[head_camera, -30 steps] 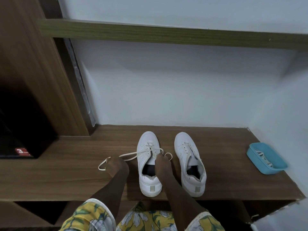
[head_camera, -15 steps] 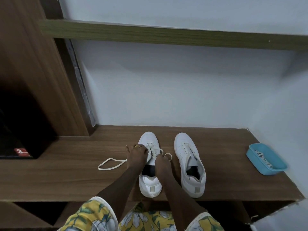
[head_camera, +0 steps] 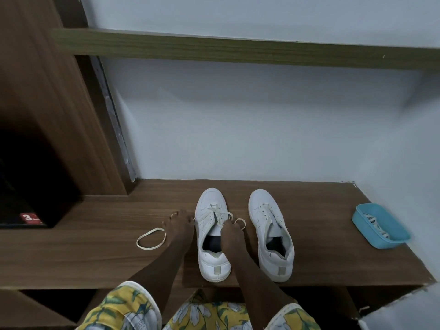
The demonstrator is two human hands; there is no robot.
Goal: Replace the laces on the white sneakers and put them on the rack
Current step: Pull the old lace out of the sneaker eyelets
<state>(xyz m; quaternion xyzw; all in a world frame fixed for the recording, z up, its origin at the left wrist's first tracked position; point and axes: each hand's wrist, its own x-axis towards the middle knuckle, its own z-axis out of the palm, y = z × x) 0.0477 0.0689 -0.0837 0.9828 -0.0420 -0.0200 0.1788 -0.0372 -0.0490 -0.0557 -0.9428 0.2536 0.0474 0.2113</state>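
Observation:
Two white sneakers stand side by side, toes to the wall, on the wooden shelf (head_camera: 333, 234). The left sneaker (head_camera: 210, 198) carries a cream lace (head_camera: 150, 239) through its front eyelets. One end of the lace trails left in a loop on the wood. My left hand (head_camera: 178, 226) sits against the shoe's left side, fingers curled where the lace runs in. My right hand (head_camera: 231, 233) lies over the shoe's opening and pinches the lace's other end, which curls out beside it. The right sneaker (head_camera: 264, 206) has no lace.
A blue plastic tray (head_camera: 357, 220) holding striped laces sits at the shelf's right end near the wall. A wooden cabinet side (head_camera: 59, 129) rises at the left. A higher shelf edge (head_camera: 238, 50) crosses above. My patterned shorts fill the bottom.
My left hand went from out at the left in to the shoe's eyelets, then eased back to the shoe's left side. The lace loop went slack on the wood. My right hand stayed.

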